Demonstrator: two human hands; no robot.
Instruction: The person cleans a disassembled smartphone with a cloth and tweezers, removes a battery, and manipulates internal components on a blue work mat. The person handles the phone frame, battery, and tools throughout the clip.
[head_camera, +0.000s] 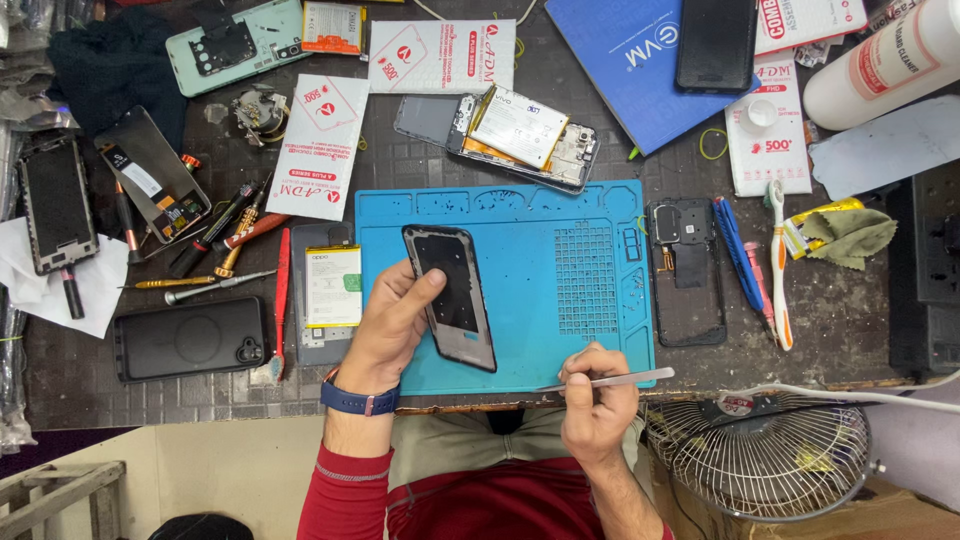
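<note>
Gripping a dark rectangular phone frame (452, 296) tilted above the blue silicone repair mat (560, 290), my left hand (392, 325) curls round its edge, wrist bent inward; my right hand (597, 400) pinches slim metal tweezers (625, 379) near the mat's front edge.

On the dark bench: a blue silicone work mat (590, 210); an opened phone with exposed battery (520, 130) above it; screwdrivers (215, 245) to the left; a black phone case (190, 338); a loose white battery (333, 286); a toothbrush (779, 265); a blue box (625, 60); a wire fan guard (760, 455) below.
</note>
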